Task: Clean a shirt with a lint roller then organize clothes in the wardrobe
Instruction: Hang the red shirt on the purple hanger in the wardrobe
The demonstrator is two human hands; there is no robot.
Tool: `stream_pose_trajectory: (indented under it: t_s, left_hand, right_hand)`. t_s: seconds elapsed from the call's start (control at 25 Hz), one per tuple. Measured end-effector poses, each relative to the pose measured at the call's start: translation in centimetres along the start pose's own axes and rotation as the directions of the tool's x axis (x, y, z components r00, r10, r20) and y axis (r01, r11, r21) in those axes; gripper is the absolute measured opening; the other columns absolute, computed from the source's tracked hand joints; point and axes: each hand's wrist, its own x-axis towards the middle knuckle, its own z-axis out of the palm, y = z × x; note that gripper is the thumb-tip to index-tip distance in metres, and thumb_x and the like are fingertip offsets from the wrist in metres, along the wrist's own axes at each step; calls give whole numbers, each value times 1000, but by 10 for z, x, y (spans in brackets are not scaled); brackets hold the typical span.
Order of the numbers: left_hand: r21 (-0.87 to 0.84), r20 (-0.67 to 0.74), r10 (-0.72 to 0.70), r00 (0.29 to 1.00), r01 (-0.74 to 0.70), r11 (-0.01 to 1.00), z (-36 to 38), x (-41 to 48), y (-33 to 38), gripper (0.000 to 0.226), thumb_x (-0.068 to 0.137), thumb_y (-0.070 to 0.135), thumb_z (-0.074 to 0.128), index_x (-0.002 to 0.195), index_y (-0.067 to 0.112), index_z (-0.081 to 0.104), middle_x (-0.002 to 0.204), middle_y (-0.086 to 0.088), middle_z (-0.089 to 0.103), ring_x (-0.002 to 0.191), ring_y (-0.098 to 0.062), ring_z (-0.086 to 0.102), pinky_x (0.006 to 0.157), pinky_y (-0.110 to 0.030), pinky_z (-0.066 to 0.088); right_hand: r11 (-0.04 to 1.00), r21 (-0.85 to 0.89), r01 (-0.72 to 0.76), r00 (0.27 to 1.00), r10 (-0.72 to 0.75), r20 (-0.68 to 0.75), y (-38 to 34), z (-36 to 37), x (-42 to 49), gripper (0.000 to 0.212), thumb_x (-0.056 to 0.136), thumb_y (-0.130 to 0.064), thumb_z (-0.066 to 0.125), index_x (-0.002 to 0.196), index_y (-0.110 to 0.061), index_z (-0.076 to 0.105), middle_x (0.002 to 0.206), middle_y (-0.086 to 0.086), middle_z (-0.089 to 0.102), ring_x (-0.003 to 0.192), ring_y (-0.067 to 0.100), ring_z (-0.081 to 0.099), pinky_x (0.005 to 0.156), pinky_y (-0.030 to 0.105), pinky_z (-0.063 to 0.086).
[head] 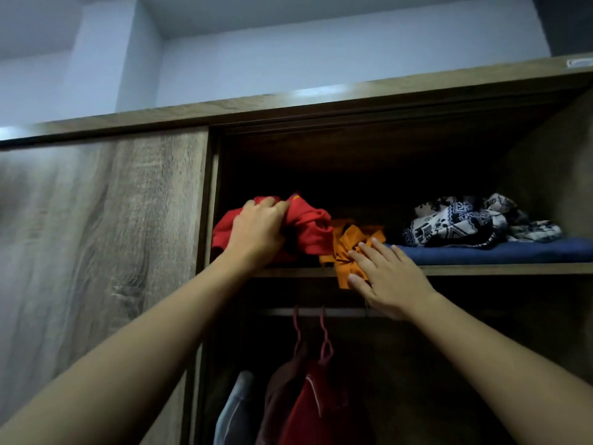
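Note:
On the wardrobe's upper shelf (481, 269) lies a crumpled red garment (313, 231) at the left. My left hand (258, 231) is clenched on its top, fingers dug into the cloth. Beside it sits a bunched orange garment (348, 248), part of it hanging over the shelf's front edge. My right hand (383, 277) lies flat against that orange cloth with fingers spread, pressing on it without closing around it. No lint roller is in view.
A black-and-white patterned cloth (465, 224) rests on a folded blue garment (500, 252) at the shelf's right. Below, a rail (340, 312) carries hangers with a red garment (316, 409), a brown one and a grey one (236, 409). A closed wooden door (102, 252) stands at the left.

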Motion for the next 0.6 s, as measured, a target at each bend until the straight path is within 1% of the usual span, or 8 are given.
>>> stream_pose_trajectory:
  t_s: [0.16, 0.24, 0.32, 0.36, 0.4, 0.48, 0.52, 0.6]
  left_hand:
    - [-75, -110, 57, 992, -66, 995, -73, -28, 8, 51, 71, 17, 57, 122, 17, 60, 108, -16, 64, 98, -39, 60, 81, -39, 45]
    - [-124, -167, 77, 983, -98, 987, -107, -50, 14, 53, 65, 20, 53, 117, 15, 64, 100, -15, 66, 92, -36, 62, 73, -34, 45]
    - [-172, -154, 109, 982, -135, 976, -128, -71, 24, 44, 63, 19, 54, 106, 15, 66, 90, -9, 67, 85, -31, 63, 64, -26, 35]
    - [-221, -113, 96, 989, -120, 968, -134, -82, 30, 36, 62, 19, 55, 97, 15, 65, 83, -5, 66, 79, -28, 62, 61, -25, 32]
    - [-286, -61, 64, 996, -79, 955, -136, -93, 37, 30, 61, 20, 56, 90, 17, 60, 77, 0, 63, 74, -25, 61, 59, -26, 31]
    - [-441, 55, -34, 998, 55, 896, -131, -115, 52, 26, 57, 23, 58, 81, 24, 47, 66, 7, 57, 67, -20, 57, 57, -32, 38]
    - [-510, 112, -82, 990, 128, 851, -123, -127, 60, 27, 56, 25, 60, 77, 25, 43, 63, 8, 55, 65, -18, 55, 57, -33, 40]
    - [-601, 247, -144, 958, 269, 753, -97, -155, 77, 34, 57, 25, 72, 74, 24, 42, 61, 8, 56, 57, -8, 50, 58, -31, 41]
  right_hand:
    - [999, 41, -4, 996, 0, 84, 4, -4, -2, 106, 60, -85, -6, 148, -26, 2, 159, -1, 1, 145, 15, -8, 115, 38, -5]
    - [959, 283, -17, 995, -10, 95, 1, -17, -8, 122, 46, -96, -4, 147, -28, -6, 159, -2, -5, 142, 9, -12, 114, 38, -10]
    - [780, 626, -6, 998, 40, -41, -9, -34, -26, 119, 44, -100, 10, 145, -39, -4, 159, -4, -2, 142, 9, -10, 117, 44, -9]
    - [678, 734, 46, 991, 59, -116, -16, -44, -42, 111, 46, -100, 19, 142, -48, -2, 159, -5, 3, 144, 12, -5, 117, 48, 0]
    - [598, 795, 104, 980, 74, -184, -23, -52, -61, 104, 48, -98, 28, 139, -54, 2, 158, -7, 9, 145, 14, 3, 116, 48, 12]
    - [515, 837, 187, 964, 69, -258, -33, -64, -105, 95, 51, -93, 40, 136, -56, 17, 151, -12, 26, 141, 6, 22, 109, 30, 26]
    - [505, 842, 189, 967, 53, -249, -39, -66, -125, 92, 53, -89, 46, 134, -53, 25, 146, -14, 34, 135, 0, 30, 105, 21, 29]
    - [497, 858, 127, 989, 7, -150, -48, -59, -158, 82, 56, -78, 60, 128, -46, 36, 131, -15, 50, 120, -6, 46, 97, 10, 36]
